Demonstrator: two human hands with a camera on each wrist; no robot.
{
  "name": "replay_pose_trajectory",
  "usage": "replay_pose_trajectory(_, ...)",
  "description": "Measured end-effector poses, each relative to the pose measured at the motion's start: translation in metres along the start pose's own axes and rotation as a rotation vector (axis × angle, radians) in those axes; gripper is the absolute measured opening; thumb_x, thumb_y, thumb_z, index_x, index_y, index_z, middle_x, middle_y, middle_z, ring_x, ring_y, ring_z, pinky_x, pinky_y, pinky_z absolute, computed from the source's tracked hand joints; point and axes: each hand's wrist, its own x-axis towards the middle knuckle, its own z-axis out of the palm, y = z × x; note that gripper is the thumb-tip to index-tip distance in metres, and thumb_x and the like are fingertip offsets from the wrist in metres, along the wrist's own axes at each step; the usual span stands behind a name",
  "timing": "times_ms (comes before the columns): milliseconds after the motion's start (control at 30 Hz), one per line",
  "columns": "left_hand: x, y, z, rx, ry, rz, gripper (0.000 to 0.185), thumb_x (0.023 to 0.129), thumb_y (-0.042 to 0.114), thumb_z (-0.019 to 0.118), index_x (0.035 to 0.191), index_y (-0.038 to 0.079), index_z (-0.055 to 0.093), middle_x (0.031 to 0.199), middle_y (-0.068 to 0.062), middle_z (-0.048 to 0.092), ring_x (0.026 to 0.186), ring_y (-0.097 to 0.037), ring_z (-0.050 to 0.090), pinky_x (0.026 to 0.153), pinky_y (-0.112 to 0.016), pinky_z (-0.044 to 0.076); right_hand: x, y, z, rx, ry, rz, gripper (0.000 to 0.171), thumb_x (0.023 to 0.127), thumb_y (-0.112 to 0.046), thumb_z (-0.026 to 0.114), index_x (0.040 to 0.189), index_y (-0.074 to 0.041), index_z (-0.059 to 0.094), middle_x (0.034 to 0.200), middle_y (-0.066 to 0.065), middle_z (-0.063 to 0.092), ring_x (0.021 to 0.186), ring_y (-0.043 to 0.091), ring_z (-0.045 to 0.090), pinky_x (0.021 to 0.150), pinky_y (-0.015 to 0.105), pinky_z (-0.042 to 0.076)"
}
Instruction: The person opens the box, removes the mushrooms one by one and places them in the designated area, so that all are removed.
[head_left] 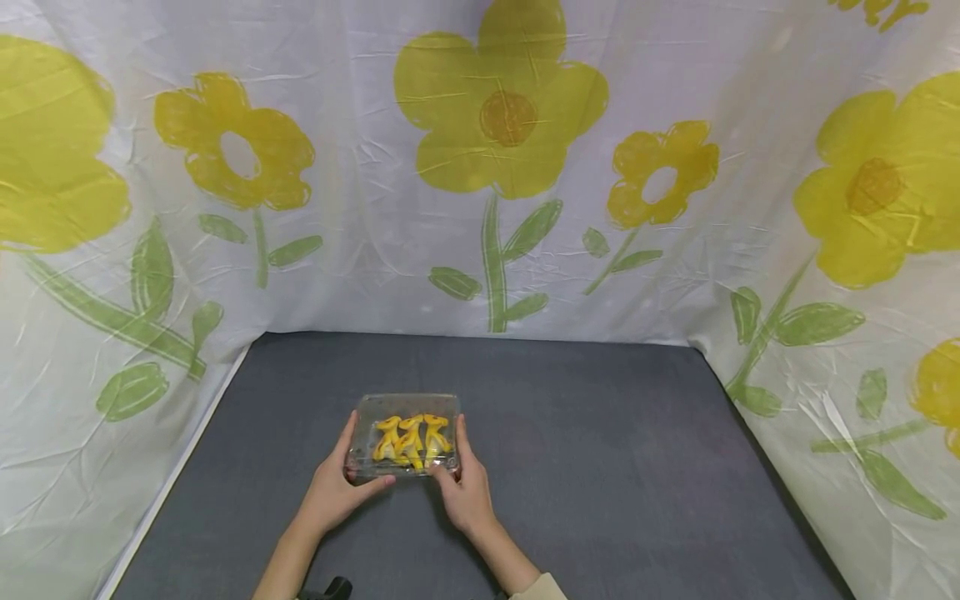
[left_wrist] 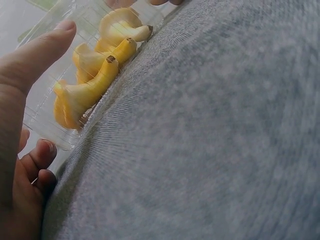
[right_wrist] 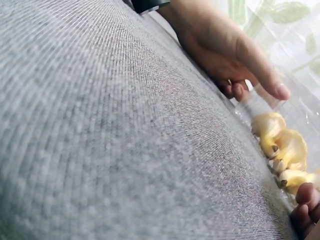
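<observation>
A clear plastic box [head_left: 364,421] sits on the dark table, toward its near left part. Through its walls show three yellow mushrooms [head_left: 410,442], side by side, their brown-tipped stems toward the near side in the left wrist view. My left hand [head_left: 332,493] grips the box's left side, fingers along the wall and thumb at the near edge. From the opposite side my right hand [head_left: 467,493] holds it, its thumb over the near right corner. Some fingers of both hands are hidden behind the box.
A dark grey cloth [head_left: 600,467] covers the table. White curtains [head_left: 360,208] printed with yellow flowers enclose its back and both sides. A black object [head_left: 337,588] shows at the bottom edge beside my left forearm.
</observation>
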Motion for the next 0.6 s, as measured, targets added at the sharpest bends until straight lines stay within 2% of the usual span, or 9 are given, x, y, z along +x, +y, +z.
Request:
replay_pose_trajectory(67,-0.0005,0.0005,-0.0002,-0.002,-0.001,-0.005,0.128,0.082,0.042,0.093,0.173,0.023,0.006,0.165,-0.028,0.035,0.07,-0.018,0.045,0.068,-0.032,0.041,0.0,-0.0002,-0.0002,-0.003,0.004,-0.006,0.083,0.099,-0.014,0.064,0.171,-0.012,0.021,0.076,-0.001,0.052,0.047,-0.003,0.027,0.05,0.019,0.031)
replay_pose_trajectory(133,-0.001,0.0009,-0.0002,0.002,0.001,-0.002,0.128,0.082,0.042,0.093,0.173,0.023,0.006,0.165,-0.029,0.035,0.071,-0.018,0.045,0.069,-0.032,0.041,0.0004,0.0001,-0.0003,-0.004,0.007,-0.016,0.081,0.1,-0.013,0.061,0.17,-0.01,0.022,0.106,0.008,0.065,0.048,-0.003,0.028,0.05,0.019,0.032)
replay_pose_trajectory(167,-0.0011,0.0012,0.0,0.005,0.002,0.0,0.128,0.082,0.042,0.093,0.173,0.023,0.006,0.165,-0.029,0.035,0.071,-0.017,0.045,0.069,-0.033,0.041,0.0005,0.0,-0.0005,-0.001,0.006,-0.019,0.081,0.1,-0.013,0.06,0.17,-0.009,0.021,0.125,0.012,0.065,0.048,-0.002,0.029,0.05,0.02,0.033)
replay_pose_trajectory(233,-0.0016,0.0019,0.0001,0.01,0.004,0.005,0.128,0.082,0.042,0.093,0.173,0.022,0.006,0.164,-0.03,0.035,0.072,-0.017,0.045,0.07,-0.033,0.041,0.0009,0.0002,-0.0004,0.007,-0.001,-0.022,0.079,0.1,-0.011,0.057,0.17,-0.009,0.02,0.137,0.017,0.062,0.047,-0.002,0.033,0.049,0.02,0.036)
replay_pose_trajectory(267,-0.0017,0.002,0.0002,0.013,0.005,0.008,0.128,0.082,0.042,0.093,0.173,0.022,0.006,0.165,-0.031,0.034,0.073,-0.018,0.045,0.07,-0.034,0.041,0.0013,0.0002,-0.0004,0.008,-0.003,-0.026,0.078,0.101,-0.01,0.056,0.17,-0.008,0.019,0.149,0.018,0.057,0.046,-0.002,0.034,0.048,0.021,0.037)
replay_pose_trajectory(400,-0.0022,0.0032,0.0004,0.023,0.01,0.011,0.128,0.082,0.044,0.092,0.173,0.022,0.006,0.165,-0.034,0.033,0.082,-0.02,0.052,0.075,-0.037,0.046,0.0023,-0.0005,0.0001,0.001,-0.003,-0.044,0.072,0.104,-0.005,0.048,0.17,-0.005,0.019,0.163,0.02,0.045,0.042,-0.001,0.036,0.045,0.022,0.039)
replay_pose_trajectory(467,-0.0022,0.0029,0.0004,0.027,0.015,0.012,0.127,0.083,0.045,0.092,0.173,0.02,0.007,0.165,-0.034,0.032,0.087,-0.021,0.056,0.077,-0.038,0.049,0.0026,-0.001,0.0003,-0.016,0.007,-0.054,0.069,0.104,-0.004,0.046,0.169,-0.003,0.021,0.172,0.016,0.028,0.043,0.0,0.031,0.047,0.022,0.038)
replay_pose_trajectory(600,-0.0021,0.0022,-0.0003,0.026,0.028,0.024,0.127,0.083,0.045,0.092,0.173,0.017,0.007,0.167,-0.032,0.029,0.088,-0.02,0.057,0.078,-0.038,0.05,0.0027,-0.001,0.0007,-0.039,0.007,-0.042,0.07,0.104,-0.006,0.047,0.169,-0.005,0.022,0.174,0.012,0.025,0.046,-0.001,0.035,0.05,0.021,0.039)
